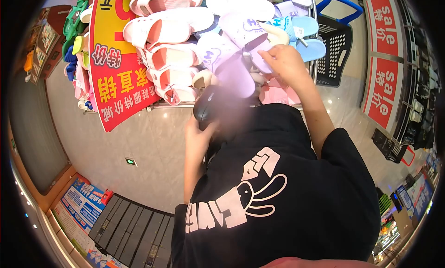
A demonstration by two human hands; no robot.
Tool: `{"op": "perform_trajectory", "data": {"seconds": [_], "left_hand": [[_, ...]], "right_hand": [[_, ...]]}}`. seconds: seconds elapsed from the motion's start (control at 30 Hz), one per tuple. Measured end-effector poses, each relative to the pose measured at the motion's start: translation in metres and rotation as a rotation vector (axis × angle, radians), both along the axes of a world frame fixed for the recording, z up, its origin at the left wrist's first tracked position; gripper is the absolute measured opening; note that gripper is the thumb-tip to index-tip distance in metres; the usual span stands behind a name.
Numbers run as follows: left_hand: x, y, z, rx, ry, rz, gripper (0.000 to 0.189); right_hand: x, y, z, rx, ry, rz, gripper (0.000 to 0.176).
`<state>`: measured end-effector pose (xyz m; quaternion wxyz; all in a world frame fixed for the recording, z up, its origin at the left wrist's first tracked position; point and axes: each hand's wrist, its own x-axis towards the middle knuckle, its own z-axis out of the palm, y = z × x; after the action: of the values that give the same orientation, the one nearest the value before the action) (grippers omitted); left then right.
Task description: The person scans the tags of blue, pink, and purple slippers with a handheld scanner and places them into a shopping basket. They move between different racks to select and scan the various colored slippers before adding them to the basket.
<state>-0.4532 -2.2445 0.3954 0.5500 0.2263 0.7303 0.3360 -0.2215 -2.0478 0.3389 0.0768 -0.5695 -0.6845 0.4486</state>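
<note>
My left hand (pixel 199 132) is closed around a black handheld device (pixel 207 103) with a smooth rounded head like a scanner's. The device is upright in front of my chest, just below the slipper display. With bent fingers, my right hand (pixel 286 63) grips the edge of a lavender slipper (pixel 259 53). Another lavender slipper (pixel 235 73) hangs beside it, sole towards me, its lower end above the device. Blue slippers (pixel 303 28) lie just beyond my right hand, one with a white tag. A blur covers the area right of the device.
White and pink slippers (pixel 174 55) are stacked on the rack to the left. A red and yellow sale sign (pixel 113 78) hangs at its side. A black basket (pixel 334 47) with a blue handle stands at the right, near red sale signs (pixel 382 94).
</note>
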Motion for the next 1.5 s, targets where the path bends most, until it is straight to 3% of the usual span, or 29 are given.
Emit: {"op": "perform_trajectory", "data": {"seconds": [0.07,0.17,0.23,0.3,0.5,0.63,0.83,0.97,1.03,1.1,1.17,1.3,1.37,1.5], "left_hand": [[0.002,-0.009,0.002,-0.04,0.025,0.028,0.031],[0.006,-0.025,0.002,0.049,0.035,0.048,0.031],[0.009,-0.035,0.005,0.068,0.035,0.05,0.03],[0.01,-0.05,-0.003,0.059,0.035,0.129,0.029],[0.017,-0.08,-0.007,0.098,-0.013,0.229,0.032],[0.022,-0.093,-0.007,0.142,-0.015,0.212,0.028],[0.035,-0.128,0.007,0.115,0.06,0.184,0.027],[0.045,-0.173,0.008,0.069,0.023,0.259,0.027],[0.05,-0.199,-0.002,0.059,0.022,0.294,0.029],[0.058,-0.222,-0.013,0.115,-0.014,0.348,0.03],[0.068,-0.235,-0.015,0.083,-0.037,0.36,0.029],[0.093,-0.242,-0.028,-0.014,-0.104,0.27,0.026],[0.106,-0.242,-0.047,0.058,-0.13,0.144,0.024],[0.141,-0.216,-0.033,0.035,-0.137,-0.004,0.027]], "right_hand": [[-0.015,-0.001,-0.005,0.404,-0.049,0.067,0.043],[-0.043,-0.001,-0.002,0.245,-0.083,0.116,0.039],[-0.051,-0.01,-0.042,0.35,-0.084,0.103,0.034],[-0.056,-0.011,-0.061,0.423,-0.116,0.09,0.044],[-0.063,-0.017,-0.061,0.337,-0.098,0.117,0.033],[-0.064,-0.014,-0.074,0.43,-0.116,0.135,0.03],[-0.07,-0.004,-0.08,0.522,-0.029,-0.027,0.027],[-0.057,-0.016,-0.036,0.516,-0.162,-0.057,0.028],[-0.035,-0.033,-0.03,0.64,0.024,-0.166,0.029],[0.0,-0.046,-0.037,0.413,0.413,-0.225,0.029],[0.026,-0.089,0.005,0.038,0.854,-0.349,0.026],[0.078,-0.148,-0.004,-0.002,0.799,-0.412,0.025],[0.122,-0.183,-0.007,-0.032,0.746,-0.478,0.025],[0.189,-0.237,-0.006,-0.092,0.702,-0.588,0.024]]}}
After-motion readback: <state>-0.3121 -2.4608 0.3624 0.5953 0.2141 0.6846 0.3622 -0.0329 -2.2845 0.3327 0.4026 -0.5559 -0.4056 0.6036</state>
